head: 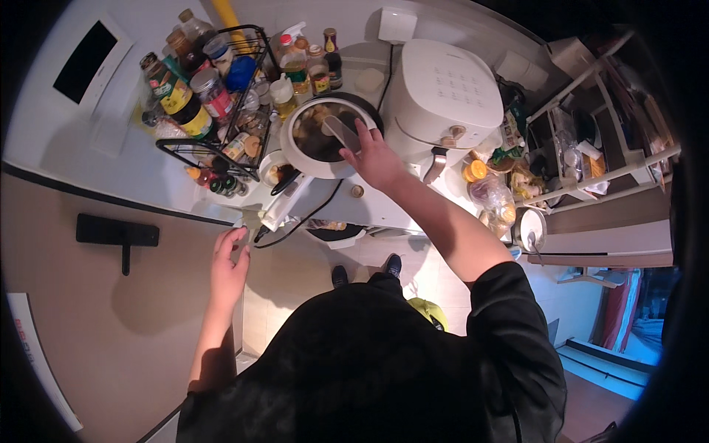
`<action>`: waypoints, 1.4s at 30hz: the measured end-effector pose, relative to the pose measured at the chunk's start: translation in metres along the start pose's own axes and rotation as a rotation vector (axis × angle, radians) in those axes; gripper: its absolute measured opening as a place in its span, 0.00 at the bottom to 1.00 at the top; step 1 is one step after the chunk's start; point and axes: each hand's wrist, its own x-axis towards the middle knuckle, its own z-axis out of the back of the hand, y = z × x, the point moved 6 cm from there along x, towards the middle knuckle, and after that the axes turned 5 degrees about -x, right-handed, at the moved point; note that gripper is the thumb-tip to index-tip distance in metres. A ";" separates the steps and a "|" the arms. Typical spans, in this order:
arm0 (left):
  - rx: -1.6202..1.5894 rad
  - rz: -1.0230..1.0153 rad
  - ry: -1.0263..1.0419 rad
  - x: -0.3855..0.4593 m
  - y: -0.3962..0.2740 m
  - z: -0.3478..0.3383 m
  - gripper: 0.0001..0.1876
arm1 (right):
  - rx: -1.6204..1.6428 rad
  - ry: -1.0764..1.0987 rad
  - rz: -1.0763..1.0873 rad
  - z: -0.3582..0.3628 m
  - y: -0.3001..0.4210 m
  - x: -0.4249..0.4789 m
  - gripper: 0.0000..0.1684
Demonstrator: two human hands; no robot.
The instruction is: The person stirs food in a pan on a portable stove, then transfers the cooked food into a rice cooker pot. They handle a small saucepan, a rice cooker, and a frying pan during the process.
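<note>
A white electric pot [288,149] with a long handle [288,199] stands on the counter. Dark liquid and pale chunks of food show inside its round opening, apparently through a clear lid. Across the opening lies a pale flat bar [340,134], which looks like the lid's handle. My right hand [379,160] has its thumb and fingers around the near right end of that bar. My left hand [230,257] is empty, its fingers curled but apart, below the counter's front edge. It is close to a black plug [260,233] at the end of the pot's handle.
A white rice cooker [446,94] stands right of the pot. At left, a black wire rack [257,111] holds several bottles and jars. A small bowl [275,169] with dark sauce sits beside the pot's handle. A black power cord [310,216] hangs past the counter edge.
</note>
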 end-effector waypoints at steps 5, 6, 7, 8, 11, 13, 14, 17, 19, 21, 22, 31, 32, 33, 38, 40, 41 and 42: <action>-0.076 0.002 0.063 0.044 -0.056 -0.043 0.19 | 0.364 0.033 -0.032 0.052 -0.027 -0.046 0.41; -0.121 0.023 0.082 0.053 -0.068 -0.055 0.19 | 0.395 -0.078 -0.006 0.069 -0.039 -0.060 0.30; -0.134 -0.040 0.112 0.064 -0.078 -0.070 0.19 | 0.472 -0.090 -0.067 0.082 -0.057 -0.073 0.26; -0.147 -0.102 0.142 0.077 -0.088 -0.086 0.18 | 0.550 -0.102 -0.127 0.097 -0.077 -0.087 0.23; -0.376 -0.083 0.262 0.120 -0.123 -0.145 0.21 | 0.722 -0.269 -0.311 0.135 -0.154 -0.117 0.13; -0.734 0.112 0.353 0.154 -0.162 -0.200 0.27 | 0.852 -0.409 -0.455 0.152 -0.217 -0.124 0.13; -0.860 0.172 0.327 0.175 -0.170 -0.226 0.29 | 0.862 -0.490 -0.455 0.159 -0.233 -0.117 0.14; -1.025 0.381 0.201 0.240 -0.189 -0.300 0.35 | 1.114 -0.535 -0.515 0.154 -0.277 -0.088 0.22; -1.094 0.422 0.194 0.276 -0.191 -0.336 0.35 | 1.170 -0.426 -0.461 0.142 -0.289 -0.061 0.32; -1.233 0.320 0.219 0.299 -0.174 -0.356 0.36 | 1.230 -0.343 -0.479 0.126 -0.303 -0.039 0.37; -1.240 0.372 0.208 0.300 -0.182 -0.361 0.38 | 1.256 -0.315 -0.494 0.122 -0.311 -0.032 0.40; -1.130 0.462 0.238 0.294 -0.191 -0.364 0.39 | 1.384 -0.212 -0.688 0.099 -0.320 -0.002 0.44; -1.112 0.462 0.239 0.291 -0.191 -0.363 0.39 | 1.383 -0.218 -0.695 0.095 -0.322 -0.006 0.43; -1.095 0.463 0.242 0.287 -0.195 -0.361 0.39 | 1.381 -0.226 -0.704 0.097 -0.318 -0.010 0.43; -1.093 0.406 0.256 0.260 -0.197 -0.351 0.41 | 1.422 -0.278 -0.654 0.098 -0.300 -0.032 0.45; -1.094 0.385 0.296 0.246 -0.199 -0.345 0.42 | 1.438 -0.242 -0.679 0.109 -0.282 -0.050 0.46; -1.085 0.395 0.305 0.238 -0.204 -0.342 0.43 | 1.444 -0.215 -0.702 0.115 -0.274 -0.060 0.46; -1.075 0.399 0.318 0.232 -0.210 -0.339 0.44 | 1.450 -0.194 -0.720 0.118 -0.268 -0.068 0.46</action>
